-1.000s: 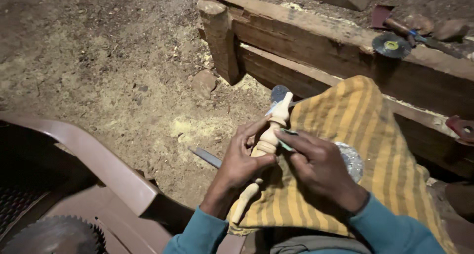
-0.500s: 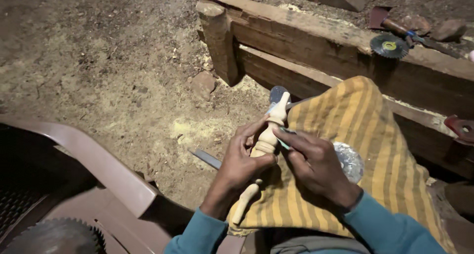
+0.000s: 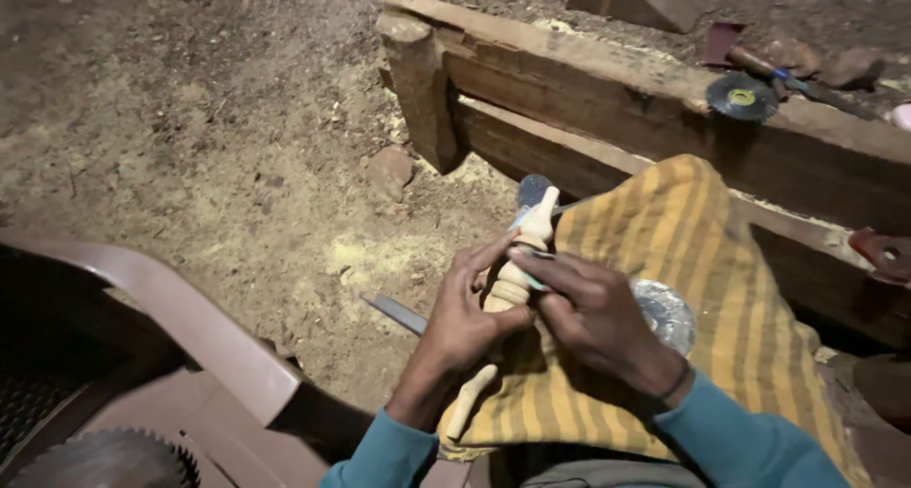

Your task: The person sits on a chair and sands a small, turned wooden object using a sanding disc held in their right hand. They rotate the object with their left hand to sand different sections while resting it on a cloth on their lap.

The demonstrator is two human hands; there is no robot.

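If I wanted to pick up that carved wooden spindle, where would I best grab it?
Probably the thick middle of the spindle, coming from its left, as the left hand does now. It lies slanted on the striped cloth, with a thin lower end and a narrow knobbed top, so the swollen middle likely gives the firmest hold. The right hand works from the other side.

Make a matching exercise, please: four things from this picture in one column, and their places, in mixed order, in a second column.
Things:
1. turned wooden piece
2. striped yellow cloth
3. round grinding disc
4. saw blade

Places:
A. on top of the wooden beam, far right
B. bottom left corner of the view
C. spread over the person's lap
D. between the left hand and the right hand

Pairs: 1-D, 2-C, 3-A, 4-B
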